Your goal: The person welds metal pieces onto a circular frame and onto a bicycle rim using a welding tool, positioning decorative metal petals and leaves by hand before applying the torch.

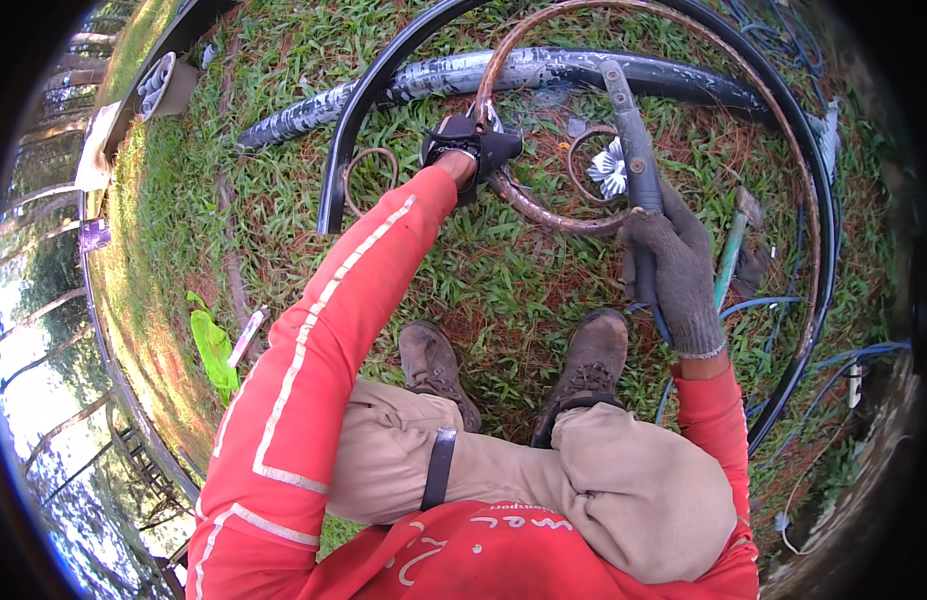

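My left hand [467, 152], in a dark glove, closes around the rusty curved bar of a metal scroll [544, 215]; its fingers are partly hidden. A grey knitted glove covers my right hand [676, 255], which is wrapped round the lower grip of a long grey tool [632, 135] with a flat arm and screws or rivets along it. That tool slants up across the scroll's curled end. Close to its left side is a silver metal flower [609, 168] by the small inner curl. A black curved bar [356, 130] arches around the scroll.
A black pipe with worn pale paint [434, 78] lies across the grass beyond my hands. To the right are a green-handled hammer [736, 235] and blue cables [869, 352]. A bright green cloth or bag [214, 350] is left. A bucket [172, 88] stands far left. My boots [589, 365] are below.
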